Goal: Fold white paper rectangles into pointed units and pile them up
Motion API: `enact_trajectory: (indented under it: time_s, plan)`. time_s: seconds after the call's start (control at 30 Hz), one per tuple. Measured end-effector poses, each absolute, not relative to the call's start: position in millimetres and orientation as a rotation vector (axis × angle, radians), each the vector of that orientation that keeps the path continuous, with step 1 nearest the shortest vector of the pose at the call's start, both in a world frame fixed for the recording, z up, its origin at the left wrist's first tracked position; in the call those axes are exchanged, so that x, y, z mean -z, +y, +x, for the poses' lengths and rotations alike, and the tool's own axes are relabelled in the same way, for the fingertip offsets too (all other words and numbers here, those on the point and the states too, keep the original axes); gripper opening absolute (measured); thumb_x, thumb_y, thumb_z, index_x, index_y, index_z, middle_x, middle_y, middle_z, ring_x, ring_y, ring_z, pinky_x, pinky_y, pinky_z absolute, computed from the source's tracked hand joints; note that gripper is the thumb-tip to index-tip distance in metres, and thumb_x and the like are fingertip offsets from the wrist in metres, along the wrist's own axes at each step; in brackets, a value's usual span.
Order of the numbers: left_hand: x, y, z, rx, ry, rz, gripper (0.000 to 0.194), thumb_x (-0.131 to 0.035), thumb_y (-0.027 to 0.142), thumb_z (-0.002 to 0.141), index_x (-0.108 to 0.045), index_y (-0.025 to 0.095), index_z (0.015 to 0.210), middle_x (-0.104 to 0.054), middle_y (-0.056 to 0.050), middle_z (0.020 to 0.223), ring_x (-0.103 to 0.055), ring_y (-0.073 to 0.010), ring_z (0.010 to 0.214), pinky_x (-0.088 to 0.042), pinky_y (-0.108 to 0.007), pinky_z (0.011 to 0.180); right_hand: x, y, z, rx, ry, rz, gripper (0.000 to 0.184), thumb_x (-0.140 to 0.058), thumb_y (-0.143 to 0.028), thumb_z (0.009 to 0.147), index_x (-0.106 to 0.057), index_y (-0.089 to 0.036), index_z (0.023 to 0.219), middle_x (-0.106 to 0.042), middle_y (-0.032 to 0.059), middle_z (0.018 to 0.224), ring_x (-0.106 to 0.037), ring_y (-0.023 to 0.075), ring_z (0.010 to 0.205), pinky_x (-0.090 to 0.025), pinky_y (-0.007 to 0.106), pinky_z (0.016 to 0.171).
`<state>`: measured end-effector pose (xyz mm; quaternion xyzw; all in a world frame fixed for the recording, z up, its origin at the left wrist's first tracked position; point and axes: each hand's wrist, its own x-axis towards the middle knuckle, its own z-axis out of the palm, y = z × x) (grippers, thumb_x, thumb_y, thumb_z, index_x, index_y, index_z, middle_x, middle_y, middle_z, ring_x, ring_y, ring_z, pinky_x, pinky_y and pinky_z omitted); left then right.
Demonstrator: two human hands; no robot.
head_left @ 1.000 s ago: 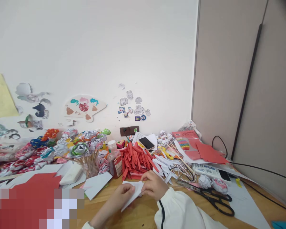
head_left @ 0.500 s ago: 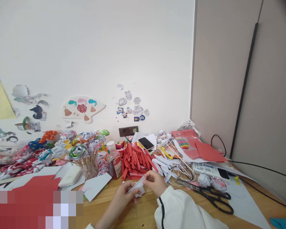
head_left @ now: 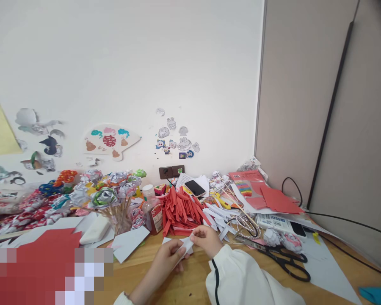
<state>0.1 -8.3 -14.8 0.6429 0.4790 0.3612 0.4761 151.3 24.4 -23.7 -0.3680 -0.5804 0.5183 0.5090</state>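
A narrow, folded piece of white paper [head_left: 187, 244] is held over a wooden table [head_left: 139, 281] at the lower centre. Its nearer part is pinched tightly between the thumb and fingers of the left hand [head_left: 167, 259], and its upper end is nipped between the thumb and fingertips of the right hand [head_left: 207, 240]. Just beyond the hands, a heap of folded red strips [head_left: 180, 212] is seen, with white strips [head_left: 216, 216] piled to its right. A bottle of amber liquid [head_left: 153, 215] is placed left of the heap, and a phone [head_left: 195, 188] is laid behind it. Farther right, black-handled scissors [head_left: 284, 259] are set down near crumpled paper balls [head_left: 272, 237]. Cut-out drawings [head_left: 184, 144] are stuck to the white wall [head_left: 178, 63] behind.
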Motion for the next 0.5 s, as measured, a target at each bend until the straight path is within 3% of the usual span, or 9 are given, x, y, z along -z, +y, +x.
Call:
enact_trajectory:
  time_s: [0.2, 0.5]
  plan:
    - [11.5, -11.1, 3.8, -0.899, 1.169, 1.571, 0.034, -0.048, 0.048, 0.066, -0.049, 0.014, 0.064, -0.062, -0.001, 0.058, -0.052, -0.0085, 0.033, -0.035, -0.018, 0.033, 20.7, 22.4, 150.9, -1.259, -1.350, -0.921, 0.026, -0.065, -0.036, 0.050, -0.053, -0.014, 0.056, -0.052, -0.0021, 0.049, -0.048, 0.0097, 0.046, -0.041, 0.024, 0.048]
    - [5.0, -12.8, 0.7, -0.860, 1.098, 1.502, 0.025, -0.058, 0.036, 0.060, -0.050, 0.013, 0.064, -0.061, 0.000, 0.055, -0.057, -0.0121, 0.041, -0.042, -0.021, 0.041, 23.0, 27.5, 156.9, -1.113, -1.365, -0.937, 0.018, -0.061, -0.031, 0.056, -0.054, -0.015, 0.059, -0.053, -0.0006, 0.052, -0.050, 0.0116, 0.050, -0.042, 0.024, 0.049]
